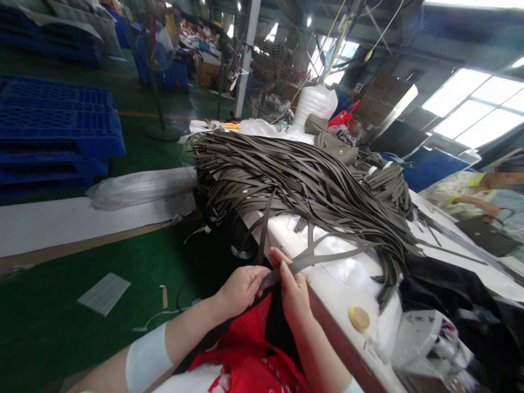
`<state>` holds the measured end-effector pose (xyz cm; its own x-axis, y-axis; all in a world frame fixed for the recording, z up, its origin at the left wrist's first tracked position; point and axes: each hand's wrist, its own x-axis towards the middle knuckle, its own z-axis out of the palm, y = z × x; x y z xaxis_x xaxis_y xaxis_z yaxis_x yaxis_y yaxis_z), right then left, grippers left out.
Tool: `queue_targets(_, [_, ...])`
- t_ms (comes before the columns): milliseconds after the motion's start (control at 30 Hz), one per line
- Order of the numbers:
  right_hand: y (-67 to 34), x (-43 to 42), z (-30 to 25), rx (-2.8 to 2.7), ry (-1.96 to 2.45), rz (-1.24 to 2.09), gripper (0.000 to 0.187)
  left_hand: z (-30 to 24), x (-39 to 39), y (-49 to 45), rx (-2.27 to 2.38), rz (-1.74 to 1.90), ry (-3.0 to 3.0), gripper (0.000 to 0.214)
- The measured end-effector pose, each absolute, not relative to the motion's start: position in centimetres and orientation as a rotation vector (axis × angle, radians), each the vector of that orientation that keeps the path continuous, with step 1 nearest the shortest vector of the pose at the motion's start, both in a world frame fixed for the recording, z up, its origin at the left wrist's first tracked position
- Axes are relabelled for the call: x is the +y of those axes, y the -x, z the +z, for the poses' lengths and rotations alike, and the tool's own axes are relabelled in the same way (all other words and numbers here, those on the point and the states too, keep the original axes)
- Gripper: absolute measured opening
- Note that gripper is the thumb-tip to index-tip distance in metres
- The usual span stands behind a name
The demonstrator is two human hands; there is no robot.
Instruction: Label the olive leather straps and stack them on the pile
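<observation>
Both hands meet at the near edge of the white table, holding one flat grey-brown strap. My left hand is closed on the strap's near end, its fingertips pinched together. Just right of it, my right hand grips the same strap between thumb and fingers. From there the strap runs right across the table toward a large heap of similar straps. Another strap length rises behind my hands. What lies inside my curled fingers is partly hidden.
A round yellow-rimmed tape roll lies on the table, with black cloth to its right. Blue pallets are stacked at left. A co-worker handles a dark bag at far right. Standing fans are behind.
</observation>
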<state>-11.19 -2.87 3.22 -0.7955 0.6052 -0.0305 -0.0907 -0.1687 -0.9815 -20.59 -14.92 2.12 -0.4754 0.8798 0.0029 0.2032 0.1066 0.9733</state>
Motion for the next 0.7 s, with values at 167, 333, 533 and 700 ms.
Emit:
queue_targets(167, [11.1, 0.7, 3.2, -1.483, 0.655, 1.905, 0.039, 1.7, -15.0, 20.7, 1.66, 1.369, -1.027, 0.046])
queue_targets(333, [10.7, -1.3, 2.5, -1.643, 0.616, 1.936, 0.041, 2.3, -14.2, 20.4, 1.66, 1.42, -1.076, 0.043])
queue_targets(533, [10.2, -3.5, 2.2, -1.857, 0.586, 1.886, 0.04, 2.0, -13.2, 20.1, 1.568, 1.48, -0.902, 0.04])
queue_targets(700, [9.9, -3.4, 1.9, -1.901, 0.582, 1.858, 0.04, 0.5, -12.8, 20.1, 1.237, 1.446, -0.674, 0.051])
